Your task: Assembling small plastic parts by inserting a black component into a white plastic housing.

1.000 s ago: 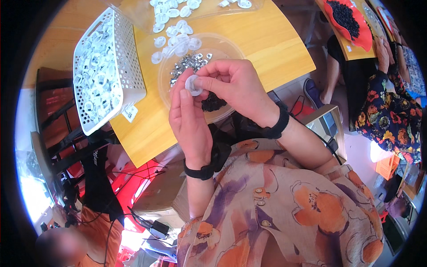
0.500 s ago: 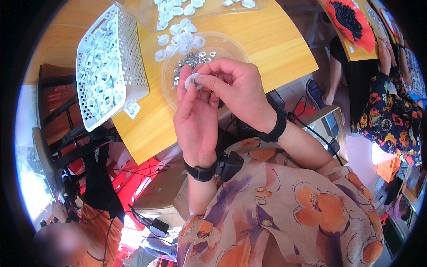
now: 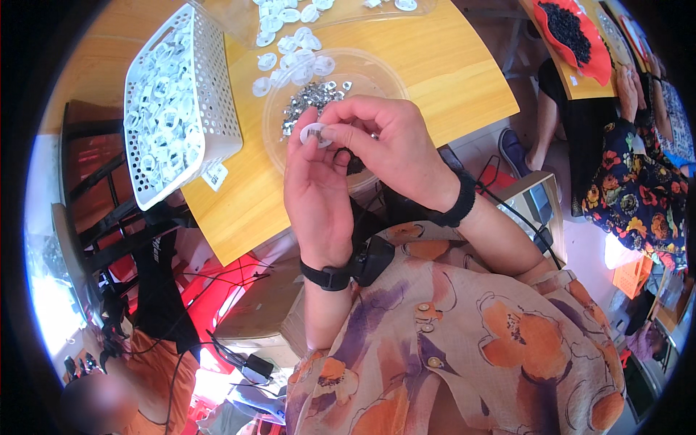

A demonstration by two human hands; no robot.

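the wooden table (image 3: 442, 69) ends in a corner just in front of the person, and both hands are raised right over that near edge, above a clear plastic bowl (image 3: 380, 72) that sits close to it. to the left a white perforated basket (image 3: 206, 94) full of small white parts stands hard against the table's left edge, one corner hanging over it. between basket and bowl there is only a narrow strip of bare wood; to the right of the bowl the tabletop is open as far as its right corner.

the left hand (image 3: 317, 196) stands upright, palm toward the person, thumb and fingertips pinched on a small white plastic disc (image 3: 316, 133) held at the top of the hand, over the bowl. the right hand (image 3: 384, 145) comes in from the right and curls over it, its thumb and forefinger pressed together against the same disc, so both hands are closed on that one piece. whether the right fingers also pinch some smaller part, i cannot tell.

inside the bowl lies a heap of small metal pieces (image 3: 308, 98), partly covered by the hands. more loose white discs (image 3: 290, 43) are scattered beyond the bowl, running out of sight at the top. at the far right another person's floral sleeve (image 3: 638, 181) and a red tray (image 3: 602, 65) of dark bits are bent by the lens and cut off.
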